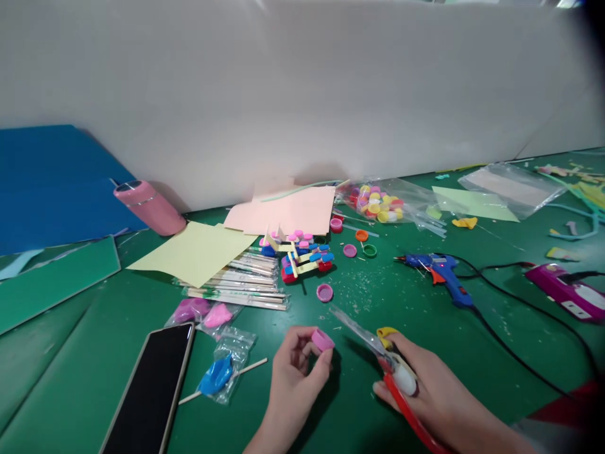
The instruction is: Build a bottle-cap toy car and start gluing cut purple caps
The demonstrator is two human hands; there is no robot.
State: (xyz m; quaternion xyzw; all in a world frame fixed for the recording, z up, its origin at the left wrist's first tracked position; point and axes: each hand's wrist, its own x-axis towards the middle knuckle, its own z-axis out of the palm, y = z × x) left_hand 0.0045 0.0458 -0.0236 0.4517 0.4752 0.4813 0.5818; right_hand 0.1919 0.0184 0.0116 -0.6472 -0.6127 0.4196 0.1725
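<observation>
Between the thumb and fingers of my left hand (302, 366) is a pink bottle cap (322, 340), tilted above the green table (255, 416). My right hand (420, 378) grips red-handled scissors (401, 400), whose blades point up and left toward the cap without touching it. Something yellow (386, 336) shows by the right fingers, and a small white item (405, 381) is against that palm. A purple cap (324, 292) lies beyond my left hand. Two small assemblies of caps and sticks (307, 261) stand behind it.
A phone (151, 384) and bagged blue clay (216, 374) lie left. Wrapped sticks (241, 284), yellow paper (196, 249) and a pink bottle (151, 207) are farther back. A blue glue gun (439, 271) with black cables lies right, near a purple power strip (567, 290). Bagged caps (378, 203) are behind.
</observation>
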